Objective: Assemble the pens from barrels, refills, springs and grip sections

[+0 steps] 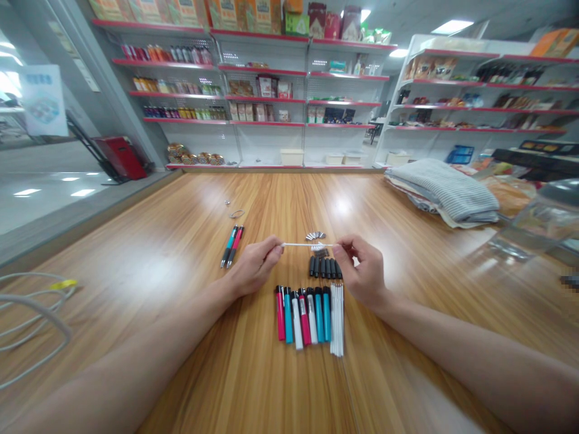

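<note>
A thin white pen refill point(307, 245) is stretched level between my two hands. My left hand point(256, 265) pinches one end, and my right hand point(362, 268) pinches the other. Below it lies a row of pink, blue and white pen barrels point(302, 316) with black tops. More white refills point(337, 319) lie side by side at the row's right end. Black pen grips point(323, 267) sit just under the held refill, with small springs point(320, 252) above them. Silver pen tips point(315, 235) form an arc farther back. Two assembled pens point(232, 246), blue and pink, rest left of my left hand.
A thin ring point(236, 214) lies behind the assembled pens on the wooden table point(203, 361). White cable point(40, 313) loops at the left edge. Folded cloths point(446, 187) and a clear container point(538, 217) stand at the right. Stocked shelves point(266, 99) line the back.
</note>
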Demonstrator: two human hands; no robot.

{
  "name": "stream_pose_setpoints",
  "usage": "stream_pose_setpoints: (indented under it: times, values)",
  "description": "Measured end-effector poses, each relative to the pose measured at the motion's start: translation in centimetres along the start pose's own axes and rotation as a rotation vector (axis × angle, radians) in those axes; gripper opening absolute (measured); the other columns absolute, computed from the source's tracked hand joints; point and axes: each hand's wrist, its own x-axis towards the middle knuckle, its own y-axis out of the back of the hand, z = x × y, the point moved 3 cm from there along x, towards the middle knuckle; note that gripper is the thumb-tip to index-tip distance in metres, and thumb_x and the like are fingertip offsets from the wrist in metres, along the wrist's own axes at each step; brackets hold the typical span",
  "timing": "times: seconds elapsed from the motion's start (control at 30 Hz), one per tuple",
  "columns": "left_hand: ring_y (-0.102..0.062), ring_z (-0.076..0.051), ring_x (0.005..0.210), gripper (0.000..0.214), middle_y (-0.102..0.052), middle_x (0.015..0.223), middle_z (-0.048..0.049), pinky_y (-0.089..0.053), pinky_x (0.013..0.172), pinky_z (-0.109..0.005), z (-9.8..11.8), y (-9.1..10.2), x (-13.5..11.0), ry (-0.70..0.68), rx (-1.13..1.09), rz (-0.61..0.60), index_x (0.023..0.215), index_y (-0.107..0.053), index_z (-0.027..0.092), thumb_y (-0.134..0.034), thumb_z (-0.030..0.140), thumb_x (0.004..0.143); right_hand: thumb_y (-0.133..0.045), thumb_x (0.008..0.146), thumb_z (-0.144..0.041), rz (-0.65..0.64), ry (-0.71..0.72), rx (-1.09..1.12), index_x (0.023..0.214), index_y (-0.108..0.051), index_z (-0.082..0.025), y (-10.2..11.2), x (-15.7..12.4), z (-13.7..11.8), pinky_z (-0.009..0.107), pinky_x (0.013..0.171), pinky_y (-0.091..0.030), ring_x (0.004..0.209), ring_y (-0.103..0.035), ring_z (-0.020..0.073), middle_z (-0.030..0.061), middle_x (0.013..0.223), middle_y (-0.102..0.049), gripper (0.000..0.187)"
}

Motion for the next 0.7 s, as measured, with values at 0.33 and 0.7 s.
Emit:
stream_pose_setpoints:
  times: [0.33, 0.7]
  values:
    - [-0.057, -0.015, 0.078, 0.017, -0.06, 0.084, -0.0057, -0.044, 0.071, -0.027, 0.5, 0.0, 0.1, -0.226, 0.295, -0.026, 0.098, -0.053, 0.017, -0.038, 0.024, 0.093, -0.058, 0.084, -0.022, -0.068, 0.131, -0.089, 0.076, -0.06, -0.018, -0.1, 0.3, -0.3, 0.027, 0.061, -0.041, 0.066, -0.052, 0.0139, 0.002, 0.071, -0.059, 0.009]
    - [-0.054, -0.015, 0.075, 0.017, -0.061, 0.081, -0.0053, -0.045, 0.069, -0.027, 3.5, -1.4, -0.1, -0.462, 0.352, -0.141, 0.101, -0.055, 0.015, -0.041, 0.021, 0.093, -0.06, 0.084, -0.022, -0.28, 0.362, -0.073, 0.075, -0.061, -0.018, -1.9, -0.4, -1.0, 0.029, 0.066, -0.042, 0.07, -0.052, 0.0157, 0.0027, 0.068, -0.06, 0.01]
